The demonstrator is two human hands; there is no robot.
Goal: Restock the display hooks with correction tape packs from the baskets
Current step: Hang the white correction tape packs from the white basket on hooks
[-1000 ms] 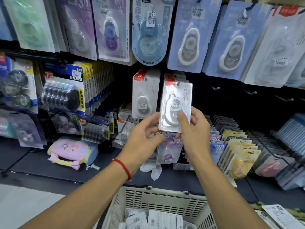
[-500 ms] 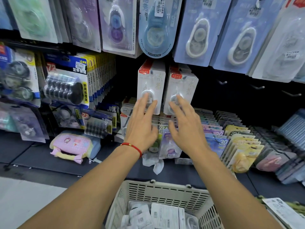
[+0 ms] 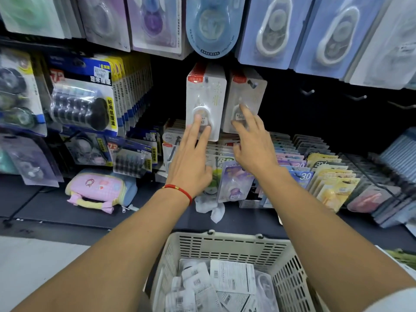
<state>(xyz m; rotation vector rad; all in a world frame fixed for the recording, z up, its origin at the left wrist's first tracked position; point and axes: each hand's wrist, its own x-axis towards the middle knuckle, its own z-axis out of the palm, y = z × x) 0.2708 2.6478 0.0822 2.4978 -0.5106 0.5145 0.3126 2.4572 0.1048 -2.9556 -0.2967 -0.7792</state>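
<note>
Correction tape packs hang in two white stacks side by side on pegboard hooks at the middle of the display: the left stack (image 3: 206,95) and the right stack (image 3: 246,97), each card with a red tab at its top corner. Both hands are up against them with fingers straight and spread, gripping nothing. The left hand (image 3: 191,163), with a red string bracelet (image 3: 179,190) at its wrist, lays its fingertips (image 3: 198,119) on the blister of the front pack of the left stack. The right hand (image 3: 253,147) presses its fingertips (image 3: 244,109) on the blister of the front pack of the right stack. Below the forearms stands a cream plastic basket (image 3: 227,246) with slotted walls, and in it lie more white packs (image 3: 231,280), mostly back side up with barcodes showing. To the right of the two stacks, bare metal hooks (image 3: 307,92) stick out from the dark board. Above hangs a row of larger blue and purple carded tape dispensers (image 3: 273,30). On the left are blue and yellow refill packs (image 3: 83,97), and a pink pencil case (image 3: 99,190) lies on the dark shelf (image 3: 45,208). Rows of pastel packs (image 3: 328,176) lean in racks at the right.
</note>
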